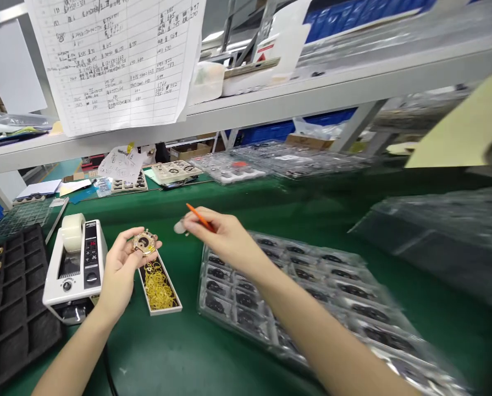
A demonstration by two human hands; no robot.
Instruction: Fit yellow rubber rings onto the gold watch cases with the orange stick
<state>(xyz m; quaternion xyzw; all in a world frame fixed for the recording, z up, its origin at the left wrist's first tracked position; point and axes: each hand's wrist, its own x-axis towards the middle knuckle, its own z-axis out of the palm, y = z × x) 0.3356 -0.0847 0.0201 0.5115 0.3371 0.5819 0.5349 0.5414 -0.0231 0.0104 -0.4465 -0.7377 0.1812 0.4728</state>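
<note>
In my left hand (124,261), closed around its edge, is a round gold-coloured watch case (144,242) with a dark centre. It is held just above the far end of a narrow white box (166,312) of yellow rings (159,286). My right hand (219,234) is closed on a thin orange stick-like tool (199,216), whose lower end is hidden by the hand. At these fingertips is a small whitish disc (180,226), too blurred to name. The two hands are apart, with green mat between them.
A white tape dispenser (77,267) stands left, beside a black compartment tray (17,319) holding gold pieces. Under my right forearm lies a clear plastic tray (246,324) of dark parts. A shelf edge (270,99) with a handwritten sheet (126,66) crosses above; yellow paper (455,126) hangs right.
</note>
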